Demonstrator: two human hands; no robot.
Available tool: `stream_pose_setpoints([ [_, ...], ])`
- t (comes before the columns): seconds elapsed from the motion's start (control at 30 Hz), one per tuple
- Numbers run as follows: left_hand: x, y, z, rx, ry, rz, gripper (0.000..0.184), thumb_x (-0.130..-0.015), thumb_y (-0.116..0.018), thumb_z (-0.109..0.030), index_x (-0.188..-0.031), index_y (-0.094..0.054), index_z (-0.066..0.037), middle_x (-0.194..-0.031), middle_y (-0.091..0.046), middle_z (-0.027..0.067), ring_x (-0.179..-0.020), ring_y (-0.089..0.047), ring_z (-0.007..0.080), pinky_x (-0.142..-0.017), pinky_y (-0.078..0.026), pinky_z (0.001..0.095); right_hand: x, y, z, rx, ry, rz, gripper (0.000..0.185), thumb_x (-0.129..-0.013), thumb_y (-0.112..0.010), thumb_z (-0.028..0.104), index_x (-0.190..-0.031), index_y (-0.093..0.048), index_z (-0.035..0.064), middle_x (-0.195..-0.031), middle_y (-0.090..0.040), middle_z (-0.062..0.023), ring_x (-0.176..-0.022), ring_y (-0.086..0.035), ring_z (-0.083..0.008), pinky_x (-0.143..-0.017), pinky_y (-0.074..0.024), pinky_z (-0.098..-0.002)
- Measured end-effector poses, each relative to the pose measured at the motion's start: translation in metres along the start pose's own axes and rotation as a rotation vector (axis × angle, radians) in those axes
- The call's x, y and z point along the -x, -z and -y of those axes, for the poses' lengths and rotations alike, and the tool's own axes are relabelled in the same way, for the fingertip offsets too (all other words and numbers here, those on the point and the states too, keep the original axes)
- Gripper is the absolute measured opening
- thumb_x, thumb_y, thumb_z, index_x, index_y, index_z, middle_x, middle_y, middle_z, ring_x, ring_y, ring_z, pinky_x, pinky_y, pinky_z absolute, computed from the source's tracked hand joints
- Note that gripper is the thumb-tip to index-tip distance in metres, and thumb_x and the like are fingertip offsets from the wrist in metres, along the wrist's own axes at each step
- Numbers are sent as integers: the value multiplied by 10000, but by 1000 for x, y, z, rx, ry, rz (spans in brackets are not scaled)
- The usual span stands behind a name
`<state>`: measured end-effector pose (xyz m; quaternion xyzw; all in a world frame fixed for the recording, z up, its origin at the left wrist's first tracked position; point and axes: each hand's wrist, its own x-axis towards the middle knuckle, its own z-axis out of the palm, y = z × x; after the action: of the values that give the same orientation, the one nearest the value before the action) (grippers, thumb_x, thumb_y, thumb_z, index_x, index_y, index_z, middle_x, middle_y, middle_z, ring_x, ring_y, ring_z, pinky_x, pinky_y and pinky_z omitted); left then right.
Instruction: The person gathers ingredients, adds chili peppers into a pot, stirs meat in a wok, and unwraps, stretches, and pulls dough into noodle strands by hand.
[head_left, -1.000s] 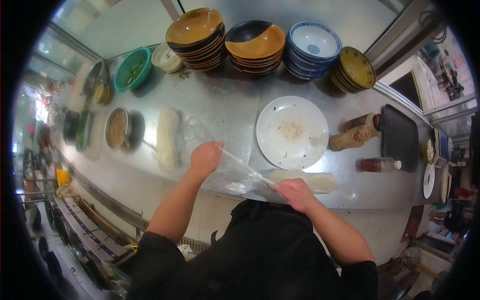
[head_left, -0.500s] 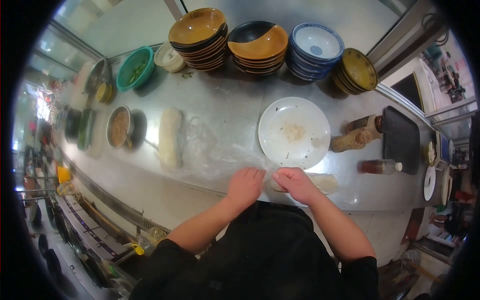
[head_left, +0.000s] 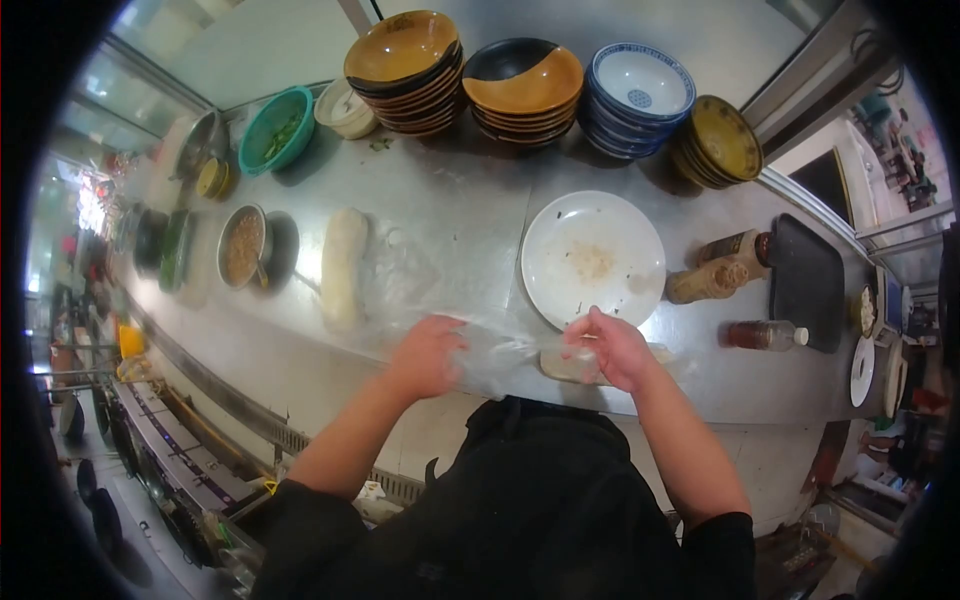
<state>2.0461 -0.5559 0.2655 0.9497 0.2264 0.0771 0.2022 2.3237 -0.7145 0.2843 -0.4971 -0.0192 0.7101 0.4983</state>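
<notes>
Near the plate, film is seemingly being handled; right hand held half-open, left hand too blurred to tell; gentle tension seems needed.

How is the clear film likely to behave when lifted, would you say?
Probably floppy: the film looks thin and wrinkled between the left hand and right hand. It is likely light for its spread, being so sheer. It may cling or slip; its shine alone cannot settle which.
</notes>
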Motion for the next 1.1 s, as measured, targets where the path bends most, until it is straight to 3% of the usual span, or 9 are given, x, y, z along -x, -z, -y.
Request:
stream_pose_setpoints([
  [0.1, -9, -4, -31, 279, -3, 149, 323, -640, -604, -174, -943, -638, -66, -1291, -498, 160, -1197, -450, 347, -1012, -360, 414, -14, 10, -10, 100, 93, -98, 297, -846, -603, 186, -1095, -582, 26, -879, -612, -94, -812, -599, -227, -663, -523, -338],
  [0.17, -15, -20, -40, 524, -103, 167, 535, -608, -634, -200, -1123, -577, -64, -1363, -426, 193, -1279, -368, 365, -1061, -299, 429, -31, 14, -33, 1193, 529, -72, 481, -771, -656, 145, -1219, -522, 32, -1008, -622, -149, -911, -608, -276, -738, -510, -349],
  [0.27, -21, -37, -53, 962, 4, 216, 632, -618, -634, -184, -1222, -494, -60, -1365, -412, 214, -1304, -345, 366, -1060, -302, 413, -31, -1, -38, 1158, 473, -58, 401, -725, -676, 74, -1110, -563, 59, -962, -635, -130, -804, -631, -242, -734, -500, -315],
  [0.47, -36, -34, -80, 654, 488, 206, 548, -677, -602, -103, -1211, -492, -55, -1140, -582, 199, -1009, -574, 358, -865, -468, 400, -16, -27, -19, 1205, 239, -237, 271, -804, -649, 237, -1017, -583, 84, -849, -653, -153, -821, -620, -320, -735, -478, -374],
  [0.7, -19, -19, -23, 51, 149, -206, 315, -680, -579, -27, -981, -635, -99, -854, -649, 87, -845, -613, 294, -727, -498, 411, -31, 33, -10, 1257, 404, -427, 231, -844, -609, 285, -932, -608, 71, -822, -651, -183, -791, -614, -366, -707, -480, -431],
  [0.83, -2, 16, 2, 61, -39, -49, 303, -629, -607, -32, -921, -635, -109, -770, -629, 80, -757, -604, 304, -650, -487, 403, -27, 23, -8, 1135, 421, -738, 212, -869, -578, 259, -908, -595, 51, -814, -652, -191, -780, -620, -366, -699, -482, -434],
  [1.0, -7, 38, -14, 126, 65, 93, 284, -596, -628, -37, -876, -605, -79, -735, -615, 109, -711, -591, 335, -632, -477, 398, -11, -20, -3, 868, 479, -647, 222, -812, -635, 227, -889, -560, 32, -777, -626, -153, -752, -606, -358, -675, -471, -432],
  [1.07, -9, 36, -22, 278, 164, 280, 245, -645, -608, -57, -887, -566, -66, -727, -600, 141, -716, -576, 358, -631, -470, 408, 7, -34, -8, 993, 1001, -590, 258, -760, -668, 224, -886, -555, 31, -805, -601, -159, -799, -593, -336, -686, -468, -409],
  [1.1, -9, 33, -24, 280, 164, 280, 245, -645, -608, -57, -887, -566, -66, -727, -600, 141, -716, -576, 358, -631, -470, 408, 11, -38, -15, 995, 1000, -590, 258, -760, -668, 224, -886, -555, 31, -805, -601, -159, -799, -593, -336, -686, -468, -409],
])
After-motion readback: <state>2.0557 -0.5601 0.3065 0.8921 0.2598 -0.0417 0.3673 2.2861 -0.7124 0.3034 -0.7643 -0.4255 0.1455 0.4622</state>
